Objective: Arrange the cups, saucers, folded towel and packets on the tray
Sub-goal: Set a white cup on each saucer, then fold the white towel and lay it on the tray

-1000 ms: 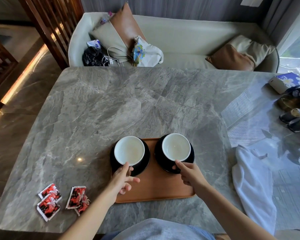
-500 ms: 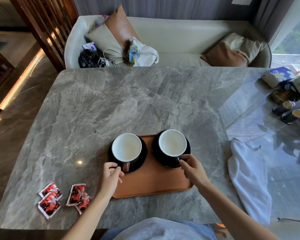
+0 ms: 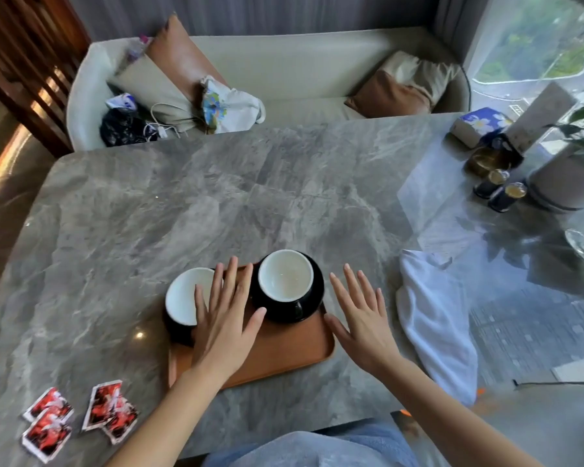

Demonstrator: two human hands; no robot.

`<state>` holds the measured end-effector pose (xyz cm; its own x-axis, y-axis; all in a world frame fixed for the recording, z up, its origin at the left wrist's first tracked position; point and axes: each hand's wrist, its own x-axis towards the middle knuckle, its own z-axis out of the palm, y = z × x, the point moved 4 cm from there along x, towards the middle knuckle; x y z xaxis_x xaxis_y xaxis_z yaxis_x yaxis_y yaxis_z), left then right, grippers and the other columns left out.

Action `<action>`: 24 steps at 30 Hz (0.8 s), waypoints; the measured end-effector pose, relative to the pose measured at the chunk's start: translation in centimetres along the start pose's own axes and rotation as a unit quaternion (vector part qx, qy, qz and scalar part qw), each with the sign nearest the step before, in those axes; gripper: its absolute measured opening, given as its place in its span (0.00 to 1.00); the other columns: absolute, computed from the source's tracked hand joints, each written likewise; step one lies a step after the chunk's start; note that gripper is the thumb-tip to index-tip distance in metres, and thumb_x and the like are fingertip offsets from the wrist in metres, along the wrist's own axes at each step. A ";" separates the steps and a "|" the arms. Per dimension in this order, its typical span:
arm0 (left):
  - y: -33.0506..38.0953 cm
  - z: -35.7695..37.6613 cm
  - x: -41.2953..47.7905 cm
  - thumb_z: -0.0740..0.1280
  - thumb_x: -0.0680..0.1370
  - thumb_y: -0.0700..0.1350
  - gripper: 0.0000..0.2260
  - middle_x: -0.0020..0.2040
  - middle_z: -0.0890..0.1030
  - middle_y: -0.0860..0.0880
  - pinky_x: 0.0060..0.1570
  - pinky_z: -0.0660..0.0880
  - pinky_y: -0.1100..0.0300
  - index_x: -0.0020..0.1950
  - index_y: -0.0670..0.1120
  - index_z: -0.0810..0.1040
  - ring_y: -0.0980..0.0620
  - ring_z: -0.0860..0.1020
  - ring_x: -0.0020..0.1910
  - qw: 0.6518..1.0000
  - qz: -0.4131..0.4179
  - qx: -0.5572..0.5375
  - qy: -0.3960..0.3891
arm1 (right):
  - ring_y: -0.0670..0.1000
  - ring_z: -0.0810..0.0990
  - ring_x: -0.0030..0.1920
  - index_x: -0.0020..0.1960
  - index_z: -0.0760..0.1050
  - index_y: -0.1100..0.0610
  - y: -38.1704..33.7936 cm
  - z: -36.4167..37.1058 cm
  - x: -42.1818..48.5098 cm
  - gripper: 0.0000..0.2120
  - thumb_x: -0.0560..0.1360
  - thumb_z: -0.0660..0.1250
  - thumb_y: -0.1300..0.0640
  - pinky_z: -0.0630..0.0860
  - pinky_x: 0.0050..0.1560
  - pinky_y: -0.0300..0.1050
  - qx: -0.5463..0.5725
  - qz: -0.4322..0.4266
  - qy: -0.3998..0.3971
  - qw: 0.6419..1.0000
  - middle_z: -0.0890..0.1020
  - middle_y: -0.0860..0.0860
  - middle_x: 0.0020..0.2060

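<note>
An orange-brown tray lies near the table's front edge. On it stand two black cups with white insides on black saucers: the left cup and the right cup. My left hand hovers flat over the tray, fingers spread, partly covering the left cup. My right hand is spread flat just right of the tray, holding nothing. A white towel lies loosely on the table to the right. Several red packets lie at the front left.
The grey marble table stretches back to a beige sofa with cushions and bags. At the far right stand a tissue box, small dark jars and a potted plant.
Both hands have let go of the cup handles and saucers and now are lifted, fingers spread. The view has shifted to the right.
</note>
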<state>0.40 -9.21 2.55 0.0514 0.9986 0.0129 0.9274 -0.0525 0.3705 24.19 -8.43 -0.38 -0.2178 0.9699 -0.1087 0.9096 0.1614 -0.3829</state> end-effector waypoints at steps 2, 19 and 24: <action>2.6 0.9 0.8 0.48 0.76 0.61 0.30 0.76 0.37 0.57 0.71 0.35 0.48 0.75 0.59 0.38 0.57 0.34 0.75 1.000 0.022 0.000 -0.011 | 0.43 0.27 0.73 0.74 0.34 0.36 1.8 -0.7 -0.6 0.30 0.77 0.45 0.36 0.34 0.73 0.53 -0.006 0.004 0.001 1.000 0.29 0.36 0.72; 24.1 12.4 9.4 0.53 0.79 0.58 0.32 0.73 0.34 0.61 0.72 0.33 0.49 0.73 0.57 0.34 0.61 0.32 0.71 0.988 0.068 -0.053 -0.131 | 0.47 0.33 0.75 0.76 0.38 0.43 20.8 -8.2 -1.1 0.31 0.79 0.50 0.39 0.38 0.74 0.54 -0.022 0.039 -0.048 0.998 0.34 0.44 0.75; 27.2 15.1 11.3 0.56 0.79 0.55 0.30 0.77 0.41 0.59 0.72 0.35 0.49 0.76 0.56 0.42 0.59 0.38 0.76 0.979 0.057 -0.080 -0.178 | 0.47 0.43 0.77 0.77 0.45 0.49 24.3 -8.2 0.8 0.32 0.80 0.55 0.43 0.48 0.76 0.49 0.062 0.053 -0.081 0.993 0.47 0.48 0.78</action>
<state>31.79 0.54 -1.24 0.3039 0.9191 -0.2507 0.8392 -0.1337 0.5271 49.08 -2.25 -2.24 -0.1868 0.9367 -0.2962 0.8819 0.0270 -0.4707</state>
